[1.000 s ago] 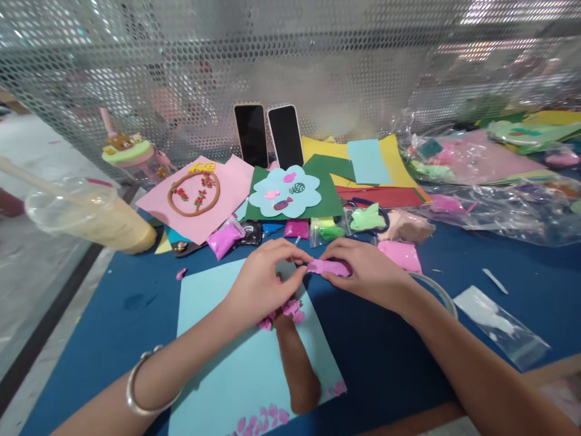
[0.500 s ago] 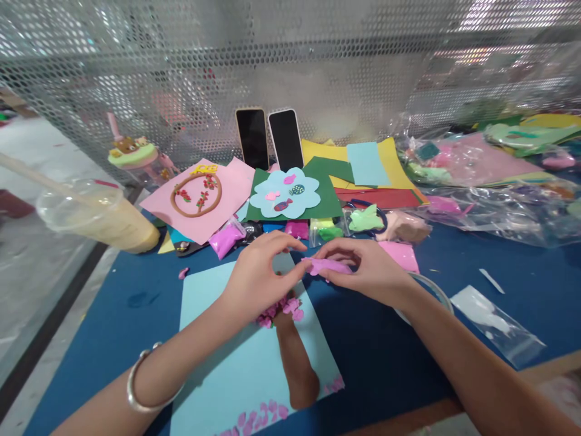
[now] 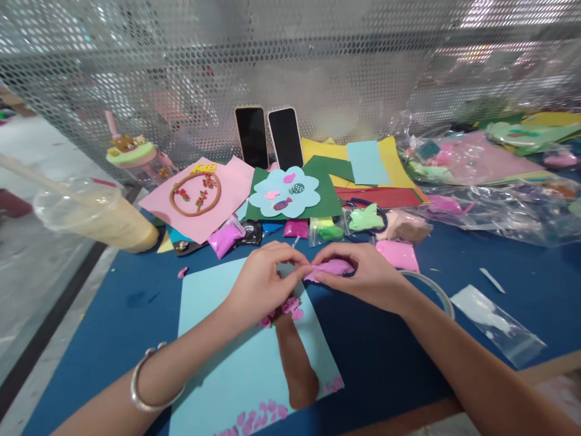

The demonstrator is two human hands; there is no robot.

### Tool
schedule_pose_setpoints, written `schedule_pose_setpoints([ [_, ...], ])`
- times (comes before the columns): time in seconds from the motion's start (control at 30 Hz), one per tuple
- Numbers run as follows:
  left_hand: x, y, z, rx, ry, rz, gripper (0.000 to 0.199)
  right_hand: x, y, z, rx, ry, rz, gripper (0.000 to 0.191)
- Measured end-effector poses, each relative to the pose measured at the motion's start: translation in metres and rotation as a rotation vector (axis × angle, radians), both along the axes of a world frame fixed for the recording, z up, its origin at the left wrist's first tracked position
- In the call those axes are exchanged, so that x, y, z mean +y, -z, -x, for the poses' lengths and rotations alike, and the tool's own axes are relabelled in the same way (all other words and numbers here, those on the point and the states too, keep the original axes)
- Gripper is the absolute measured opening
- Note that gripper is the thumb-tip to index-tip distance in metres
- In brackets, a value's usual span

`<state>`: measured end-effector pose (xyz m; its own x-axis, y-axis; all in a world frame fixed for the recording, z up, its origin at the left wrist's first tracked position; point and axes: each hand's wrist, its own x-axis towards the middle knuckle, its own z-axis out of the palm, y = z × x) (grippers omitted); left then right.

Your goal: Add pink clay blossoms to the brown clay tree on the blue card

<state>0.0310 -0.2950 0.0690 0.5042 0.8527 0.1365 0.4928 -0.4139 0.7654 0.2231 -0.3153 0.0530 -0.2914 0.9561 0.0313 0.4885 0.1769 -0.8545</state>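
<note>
A lump of pinkish-purple modelling clay point(image 3: 333, 268) is held between the thumb and fingers of my right hand point(image 3: 363, 272). My left hand point(image 3: 267, 278) pinches the clay's left end with thumb and forefinger. Beneath my left hand lies a light blue sheet point(image 3: 218, 363) bearing a brown clay tree trunk point(image 3: 295, 363). Pink clay blossoms point(image 3: 293, 307) cluster at the top of the trunk, partly hidden by the left hand. More small pink clay pieces point(image 3: 261, 416) run along the sheet's lower edge.
Behind the hands are clay packets point(image 3: 227, 237), a green card with a blue cloud point(image 3: 299, 206), and a pink sheet point(image 3: 158, 203). Two phones point(image 3: 252, 138) lean on the perforated metal panel point(image 3: 345, 91). A drink cup point(image 3: 100, 215) stands left; a tape roll point(image 3: 436, 290) lies right.
The left hand's raised fingers have come down and closed with the thumb on the clay's left end. The right hand keeps its hold, almost in place.
</note>
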Motion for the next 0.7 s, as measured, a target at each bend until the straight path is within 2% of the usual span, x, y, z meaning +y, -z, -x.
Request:
schedule_pose_setpoints([
  [0.13,-0.002,-0.001,-0.001,-0.039,0.006,0.072,0.013,0.0,-0.002,-0.001,0.0,-0.023,0.007,0.013],
  [0.47,0.004,0.001,-0.001,-0.241,-0.027,0.424,0.023,0.004,-0.001,-0.009,0.047,-0.018,0.038,0.015],
  [0.57,0.005,-0.002,-0.001,-0.219,-0.063,0.393,0.021,0.006,-0.001,-0.011,0.017,-0.011,0.023,0.01],
  [0.7,0.003,-0.006,-0.002,-0.151,-0.1,0.268,0.014,0.007,-0.001,-0.01,0.021,-0.018,-0.002,0.013],
])
